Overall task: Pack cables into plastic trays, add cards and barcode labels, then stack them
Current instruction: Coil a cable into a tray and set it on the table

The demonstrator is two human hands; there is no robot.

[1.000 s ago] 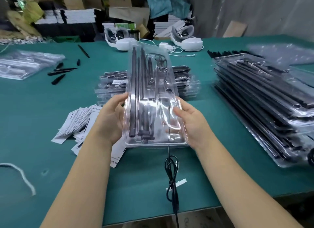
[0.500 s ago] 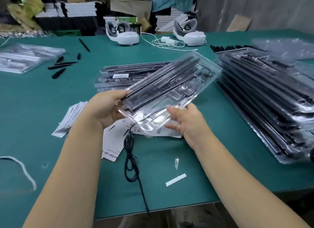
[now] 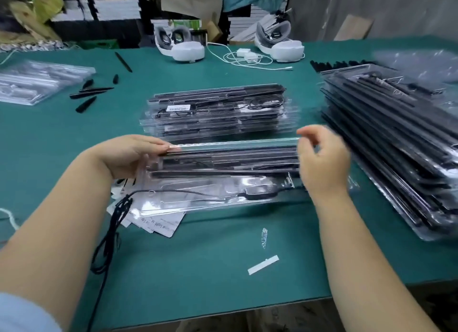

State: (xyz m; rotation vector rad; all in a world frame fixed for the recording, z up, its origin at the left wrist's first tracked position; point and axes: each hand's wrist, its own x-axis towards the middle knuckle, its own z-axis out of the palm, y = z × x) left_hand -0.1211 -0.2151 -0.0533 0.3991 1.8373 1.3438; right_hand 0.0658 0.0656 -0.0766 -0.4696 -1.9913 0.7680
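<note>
Tray point(image 3: 223, 173) of clear plastic lies crosswise at mid-frame on the green table point(image 3: 210, 269), over white cards point(image 3: 158, 224). Left hand point(image 3: 128, 156) grips its left end, thumb on the top edge. Right hand point(image 3: 322, 158) hovers at its right end, blurred, fingers loosely curled, holding nothing. A black cable point(image 3: 111, 232) trails off the tray toward lower left. Finished stack point(image 3: 218, 111) sits just behind
</note>
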